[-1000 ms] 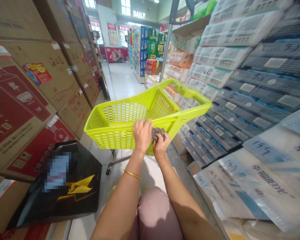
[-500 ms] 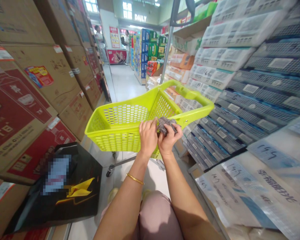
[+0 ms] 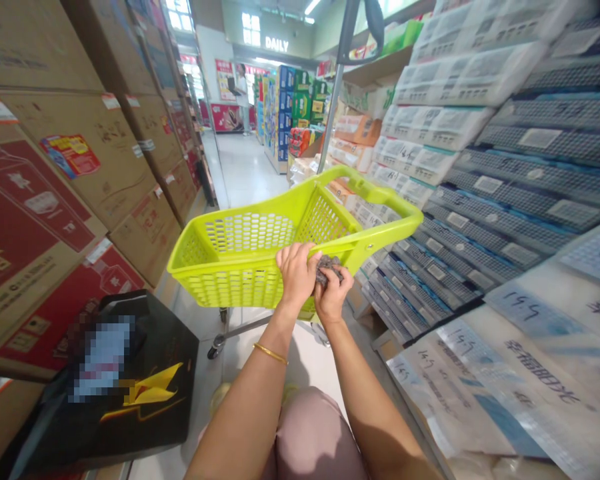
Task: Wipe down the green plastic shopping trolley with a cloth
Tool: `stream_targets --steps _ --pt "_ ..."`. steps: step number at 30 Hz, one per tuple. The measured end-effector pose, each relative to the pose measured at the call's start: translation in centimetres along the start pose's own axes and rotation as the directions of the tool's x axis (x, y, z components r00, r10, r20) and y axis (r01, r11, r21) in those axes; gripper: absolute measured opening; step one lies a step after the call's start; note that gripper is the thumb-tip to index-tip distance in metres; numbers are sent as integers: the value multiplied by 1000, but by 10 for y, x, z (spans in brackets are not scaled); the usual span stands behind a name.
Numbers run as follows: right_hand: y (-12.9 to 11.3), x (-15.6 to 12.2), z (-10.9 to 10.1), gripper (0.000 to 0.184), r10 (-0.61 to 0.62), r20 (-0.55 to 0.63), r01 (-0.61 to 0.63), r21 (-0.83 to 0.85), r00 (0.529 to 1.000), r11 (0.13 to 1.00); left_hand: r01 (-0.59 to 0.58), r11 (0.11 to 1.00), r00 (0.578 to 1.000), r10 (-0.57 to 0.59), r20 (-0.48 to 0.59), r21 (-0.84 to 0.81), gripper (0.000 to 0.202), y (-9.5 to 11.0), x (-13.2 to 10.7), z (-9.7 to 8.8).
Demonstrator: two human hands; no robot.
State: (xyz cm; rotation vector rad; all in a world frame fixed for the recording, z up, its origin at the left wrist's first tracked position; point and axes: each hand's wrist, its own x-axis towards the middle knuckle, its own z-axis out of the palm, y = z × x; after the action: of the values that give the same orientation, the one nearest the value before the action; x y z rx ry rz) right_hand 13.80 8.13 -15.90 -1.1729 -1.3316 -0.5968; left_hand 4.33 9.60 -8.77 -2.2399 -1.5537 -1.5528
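A lime-green wheeled shopping basket (image 3: pixel 240 230) stands in the aisle right in front of me, empty as far as its mesh shows. My left hand (image 3: pixel 294 272) is curled over its near rim, gripping it. Beside it my right hand (image 3: pixel 333 293) is closed on a small dark grey crumpled cloth (image 3: pixel 327 266), held against the rim where the handle arm joins. A thin gold bangle sits on my left wrist.
Stacked brown and red cardboard boxes (image 3: pixel 55 173) wall the left side. A black paper bag (image 3: pixel 115 373) leans at their foot. Shelves of wrapped tissue packs (image 3: pixel 505 193) fill the right. The aisle floor (image 3: pixel 245 170) runs ahead to more displays, where a person stands.
My right hand with the cloth rose along the rim half a second ago, then came back down close to my left hand. The basket barely shifted.
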Motion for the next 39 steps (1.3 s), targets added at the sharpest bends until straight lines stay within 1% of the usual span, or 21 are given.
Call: stream_targets --steps 2,5,7,11,15,17,20,22,24,27,28,30,32,34,37,39 --pt "-5 12 -6 22 -13 -63 13 -9 998 1000 11 1000 1000 -11 10 -11 25 1 0 -2" --pt "-12 36 -11 21 -94 -134 90 -35 987 995 26 1000 999 -26 28 -12 22 2 0 -5" --pt "-15 49 -13 21 -137 -120 129 -72 983 989 25 1000 999 -25 35 -2 20 2 0 -6" --pt "-19 62 -18 26 -171 -28 167 -110 985 980 22 1000 999 -23 36 10 18 1 0 -9" --pt "-21 64 -30 29 -182 -39 177 -114 983 978 21 1000 999 -21 29 -4 17 -3 3 -13" --pt "-22 64 -37 30 -189 -28 184 -119 982 976 25 1000 1000 -25 13 -8 17 -6 5 -15" --pt "-22 64 -43 32 -210 27 211 -81 977 974 12 1000 1000 -12 -2 -4 17 -10 6 -20" --pt "-23 64 -46 31 -229 65 232 -46 971 972 -21 1000 1000 21 -3 5 19 -9 4 -24" --pt "-25 63 -50 30 -234 89 238 -28 968 971 -84 996 996 84 14 4 22 -3 2 -28" --pt "-26 62 -59 28 -205 66 209 -57 977 976 -202 978 974 207 96 -60 33 8 -2 -29" --pt "-26 62 -62 28 -189 42 192 -83 981 978 -212 974 969 220 111 -82 35 11 -3 -27" --pt "-22 59 -64 26 -165 11 165 -140 986 976 -194 977 972 204 118 -87 38 13 -4 -22" --pt "-14 52 -61 24 -160 15 161 -170 987 972 -189 980 974 196 116 -68 42 13 -5 -16" --pt "-4 42 -54 23 -184 39 188 -165 982 968 -201 978 973 206 108 -54 45 10 -7 -11" --pt "10 20 -41 20 -213 67 220 -143 975 965 -212 977 973 215 86 -38 46 5 -8 -5" --pt "16 3 -36 19 -195 101 207 -125 976 970 -222 975 971 223 90 -20 45 3 -10 -3"
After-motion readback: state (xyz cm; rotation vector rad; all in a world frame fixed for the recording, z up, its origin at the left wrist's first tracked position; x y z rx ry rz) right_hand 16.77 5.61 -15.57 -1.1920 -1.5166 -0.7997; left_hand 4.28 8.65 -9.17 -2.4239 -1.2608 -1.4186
